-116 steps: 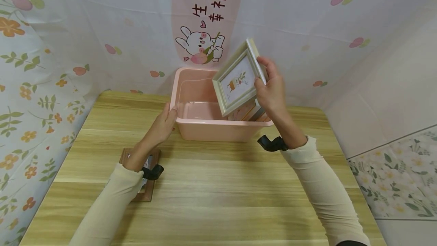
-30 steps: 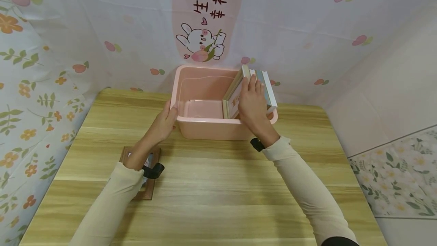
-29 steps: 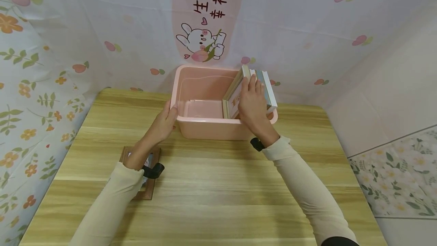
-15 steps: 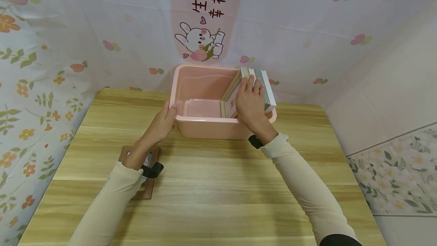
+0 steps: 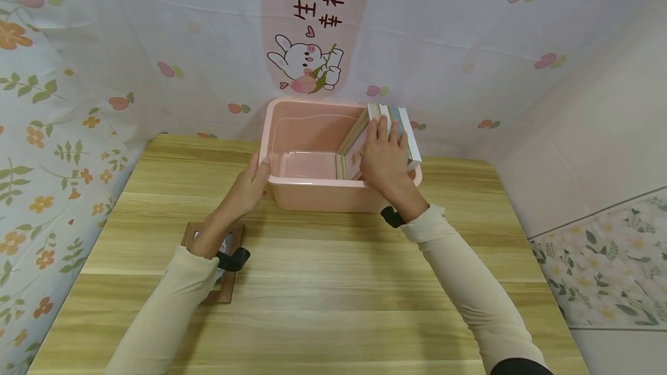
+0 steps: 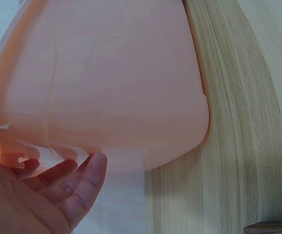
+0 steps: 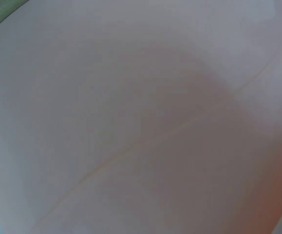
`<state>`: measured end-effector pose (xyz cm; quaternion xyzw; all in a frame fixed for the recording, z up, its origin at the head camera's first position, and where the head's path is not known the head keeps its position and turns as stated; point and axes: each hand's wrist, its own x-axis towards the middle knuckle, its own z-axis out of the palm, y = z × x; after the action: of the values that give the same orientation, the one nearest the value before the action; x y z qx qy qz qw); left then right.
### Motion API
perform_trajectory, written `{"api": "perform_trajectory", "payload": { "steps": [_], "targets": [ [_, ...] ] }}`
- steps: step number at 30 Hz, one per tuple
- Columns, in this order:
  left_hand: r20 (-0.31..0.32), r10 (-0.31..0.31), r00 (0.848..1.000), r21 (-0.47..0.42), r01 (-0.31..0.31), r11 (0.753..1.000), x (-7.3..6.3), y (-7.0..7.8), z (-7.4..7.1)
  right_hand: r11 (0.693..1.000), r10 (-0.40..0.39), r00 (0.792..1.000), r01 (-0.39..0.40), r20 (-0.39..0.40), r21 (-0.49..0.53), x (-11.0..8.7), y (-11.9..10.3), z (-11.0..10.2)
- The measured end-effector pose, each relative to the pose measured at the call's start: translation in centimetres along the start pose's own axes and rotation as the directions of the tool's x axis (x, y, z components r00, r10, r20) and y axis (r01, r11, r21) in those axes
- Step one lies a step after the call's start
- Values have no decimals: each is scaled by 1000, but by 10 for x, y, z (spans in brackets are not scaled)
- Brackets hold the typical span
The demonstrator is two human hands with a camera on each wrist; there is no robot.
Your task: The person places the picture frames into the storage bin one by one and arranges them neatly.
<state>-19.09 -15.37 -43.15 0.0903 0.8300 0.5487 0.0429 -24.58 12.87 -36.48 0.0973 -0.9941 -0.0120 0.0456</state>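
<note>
In the head view a pink plastic bin (image 5: 323, 197) stands against the back wall. My left hand (image 5: 245, 190) grips its left rim, thumb over the edge; the left wrist view shows the curled fingers (image 6: 89, 183) at the bin's outer wall. My right hand (image 5: 384, 158) lies on the tops of several picture frames that lean at the right end inside the bin. Nearest the middle of the bin is a cream frame (image 5: 341, 166), with a white frame (image 5: 410, 138) furthest right. The right thumb is hidden. Only the bin's pink wall (image 7: 131, 107) fills the right wrist view.
A brown wooden picture frame (image 5: 225, 291) lies on the wood-grain table (image 5: 323, 305), partly under the left forearm. Its dark corner (image 6: 272, 228) appears in the left wrist view. A printed cloth (image 5: 208, 33) hangs behind the bin, with a tiled wall (image 5: 615, 265) at right.
The cream frame, held up in my right hand over the bin at first, now leans inside among the other frames, with that hand on top. My left hand has stayed on the rim.
</note>
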Motion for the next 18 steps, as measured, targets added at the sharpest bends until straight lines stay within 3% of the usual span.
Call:
{"api": "perform_trajectory", "payload": {
  "steps": [18],
  "targets": [
    [-2, -7, 1000, -2, 7, 1000, -1, 1, 0, 999, -4, 1000, 5, -28, 47, -6, 8, -2]
  ]
}}
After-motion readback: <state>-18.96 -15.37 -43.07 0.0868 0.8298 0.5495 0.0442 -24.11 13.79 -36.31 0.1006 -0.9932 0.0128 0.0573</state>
